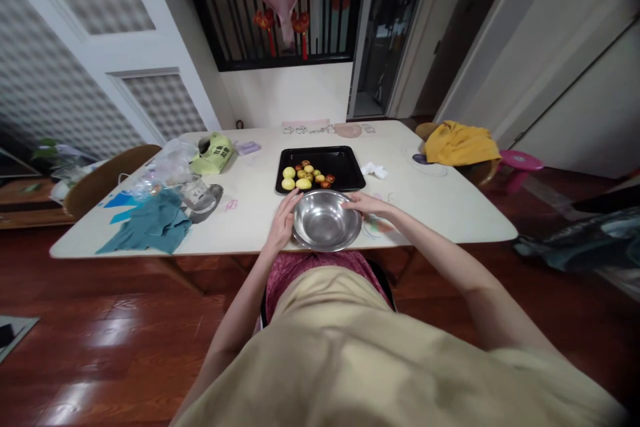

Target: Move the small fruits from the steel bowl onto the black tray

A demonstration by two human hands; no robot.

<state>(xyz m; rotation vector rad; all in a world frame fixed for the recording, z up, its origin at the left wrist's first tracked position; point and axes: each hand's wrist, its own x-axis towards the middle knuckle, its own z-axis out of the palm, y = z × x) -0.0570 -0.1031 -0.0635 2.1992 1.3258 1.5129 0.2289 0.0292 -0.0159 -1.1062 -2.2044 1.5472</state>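
Note:
A shiny metal bowl [327, 220] with nothing in it sits at the table's front edge, right before me. My right hand [367, 204] grips its right rim, fingertips reaching over the edge. Along the bowl's left side lies my left hand [284, 220], its fingers stretched out and touching or nearly touching the rim; its thumb is hard to make out. Just beyond the bowl is a black tray [345, 167]. In the tray's left and front part lie several yellow round fruits or potatoes [289, 177] and several smaller brown-red fruits [327, 180].
On the white table [250, 220], a teal cloth [157, 223], clear plastic bags [175, 160] and a yellow-green bag [215, 152] lie left. A crumpled white tissue [375, 170] is right of the tray. A yellow garment [463, 143] covers a chair; a pink stool [520, 163] stands beyond.

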